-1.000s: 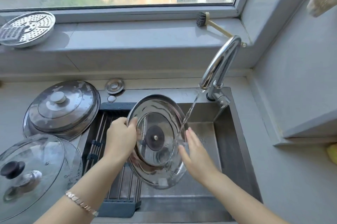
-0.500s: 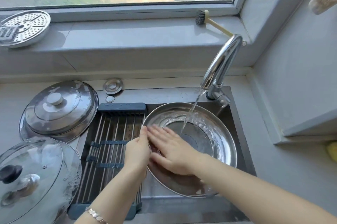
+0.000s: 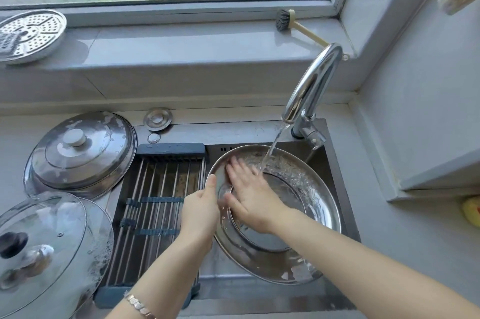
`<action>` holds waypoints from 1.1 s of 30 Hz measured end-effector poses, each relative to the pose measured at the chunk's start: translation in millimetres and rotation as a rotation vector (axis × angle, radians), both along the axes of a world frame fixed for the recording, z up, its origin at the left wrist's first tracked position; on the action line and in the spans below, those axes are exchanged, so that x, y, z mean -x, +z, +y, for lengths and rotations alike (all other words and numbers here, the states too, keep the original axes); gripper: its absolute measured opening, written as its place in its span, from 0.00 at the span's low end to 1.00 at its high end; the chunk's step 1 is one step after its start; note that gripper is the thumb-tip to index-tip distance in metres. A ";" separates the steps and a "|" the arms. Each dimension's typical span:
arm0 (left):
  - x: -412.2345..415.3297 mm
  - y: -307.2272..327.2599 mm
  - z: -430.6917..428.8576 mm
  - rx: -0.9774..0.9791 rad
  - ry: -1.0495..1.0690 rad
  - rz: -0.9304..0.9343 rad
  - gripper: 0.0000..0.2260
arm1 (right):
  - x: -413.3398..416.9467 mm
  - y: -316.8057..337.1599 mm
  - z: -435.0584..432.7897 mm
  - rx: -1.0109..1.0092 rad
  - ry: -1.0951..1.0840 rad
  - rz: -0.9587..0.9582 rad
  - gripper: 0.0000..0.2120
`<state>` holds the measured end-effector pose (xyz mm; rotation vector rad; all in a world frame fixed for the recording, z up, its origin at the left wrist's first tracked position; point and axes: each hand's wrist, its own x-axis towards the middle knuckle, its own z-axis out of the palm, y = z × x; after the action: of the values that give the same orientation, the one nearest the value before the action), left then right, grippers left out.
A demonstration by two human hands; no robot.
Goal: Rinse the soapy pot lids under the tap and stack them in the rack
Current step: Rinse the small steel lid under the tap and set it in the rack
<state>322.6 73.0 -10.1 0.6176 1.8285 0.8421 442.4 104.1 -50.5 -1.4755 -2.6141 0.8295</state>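
Gripping lid [image 3: 309,199] rim, left hand [image 3: 200,211], right hand [image 3: 250,195] flat inside

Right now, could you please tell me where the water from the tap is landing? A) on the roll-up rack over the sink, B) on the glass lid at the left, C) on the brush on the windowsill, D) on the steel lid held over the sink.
D: the stream from the tap strikes the steel lid, whose rim the left hand grips while the right hand lies flat on it.
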 end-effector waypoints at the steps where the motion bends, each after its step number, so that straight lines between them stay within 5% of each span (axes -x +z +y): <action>1: 0.1 1.0 0.6 -0.028 0.001 0.014 0.23 | 5.1 4.3 -7.8 -0.018 0.087 0.055 0.38; 4: 0.3 7.9 -0.1 -0.092 -0.028 0.081 0.22 | 2.2 5.1 -7.3 -0.066 0.132 0.073 0.41; 9: 6.2 23.4 0.2 -0.265 0.005 0.183 0.26 | -37.0 -20.9 11.7 0.045 -0.353 -0.039 0.34; 14: 0.7 37.9 10.8 -0.452 0.092 0.289 0.22 | -19.1 -29.4 -38.3 0.206 -0.451 -0.004 0.36; 17: -2.3 35.5 13.8 -0.510 0.128 0.303 0.20 | 12.4 -6.8 -69.1 0.325 -0.379 0.121 0.45; 21: 4.9 36.5 20.4 -0.514 0.269 0.213 0.20 | 15.3 14.0 -85.5 0.274 -0.079 0.357 0.41; 28: 16.5 38.2 20.5 -0.454 0.407 0.103 0.18 | -30.5 -10.0 -45.6 -0.057 -0.110 0.046 0.46; 33: 12.4 36.8 20.8 -0.452 0.466 0.086 0.17 | -15.7 0.8 -63.2 0.099 0.126 0.235 0.40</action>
<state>310.1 93.8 26.8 0.5128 1.9009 1.5892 458.1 41.0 -49.7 -1.1603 -2.5423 1.0858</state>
